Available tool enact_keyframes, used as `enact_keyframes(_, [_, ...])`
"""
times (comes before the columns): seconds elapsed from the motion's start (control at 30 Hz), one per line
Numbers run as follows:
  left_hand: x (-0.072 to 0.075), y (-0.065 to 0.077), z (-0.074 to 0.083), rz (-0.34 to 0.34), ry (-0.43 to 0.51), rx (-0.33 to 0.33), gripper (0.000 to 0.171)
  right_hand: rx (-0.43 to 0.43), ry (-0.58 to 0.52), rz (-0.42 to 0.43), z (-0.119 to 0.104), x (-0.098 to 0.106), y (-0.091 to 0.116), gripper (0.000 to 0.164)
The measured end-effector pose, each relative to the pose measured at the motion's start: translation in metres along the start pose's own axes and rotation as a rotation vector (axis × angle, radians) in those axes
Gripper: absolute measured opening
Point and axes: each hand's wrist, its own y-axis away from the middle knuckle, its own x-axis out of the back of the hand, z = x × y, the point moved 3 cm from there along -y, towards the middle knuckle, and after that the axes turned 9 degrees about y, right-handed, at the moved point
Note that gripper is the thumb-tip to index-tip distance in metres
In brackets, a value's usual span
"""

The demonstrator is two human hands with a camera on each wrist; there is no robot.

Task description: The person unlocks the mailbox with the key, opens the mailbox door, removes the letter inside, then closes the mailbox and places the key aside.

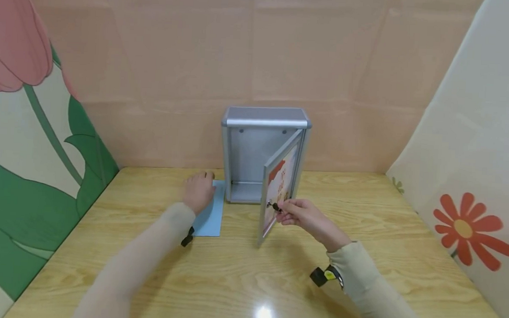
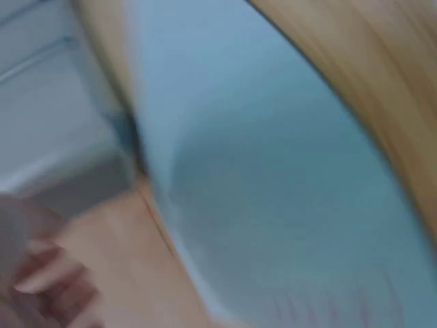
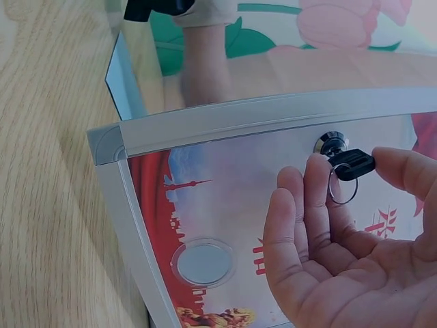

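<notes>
A grey metal wall box (image 1: pixel 265 116) stands against the back wall, its printed door (image 1: pixel 279 179) swung outward on the right side. My right hand (image 1: pixel 301 216) pinches a black-headed key (image 3: pixel 352 165) between thumb and fingers. The key sits in the door's round lock (image 3: pixel 331 143), and a metal ring (image 3: pixel 343 195) hangs from it. Left of the box, my left hand (image 1: pixel 198 192) holds a light blue sheet of paper (image 1: pixel 211 217) near its far end. The sheet bends in the left wrist view (image 2: pixel 273 178) and stands tilted in the right wrist view. Faint reddish marks show on it.
Wood-grain table (image 1: pixel 231 278) lies under everything. A pinkish backdrop (image 1: pixel 176 78) rises behind the box, and flower-printed panels (image 1: pixel 467 141) stand at the left and right sides. The open door juts toward me between my two hands. Black camera mounts hang from both wrists.
</notes>
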Motion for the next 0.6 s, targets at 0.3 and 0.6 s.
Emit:
enact_keyframes(0.3, [-0.057, -0.023, -0.018, 0.062, 0.636, -0.075, 0.03, 0.005, -0.006, -0.009, -0.001, 0.001, 0.002, 0.027])
enact_keyframes(0.6, [-0.063, -0.022, -0.017, 0.137, 0.713, -0.063, 0.022, 0.01, -0.005, -0.031, -0.003, -0.003, -0.005, 0.041])
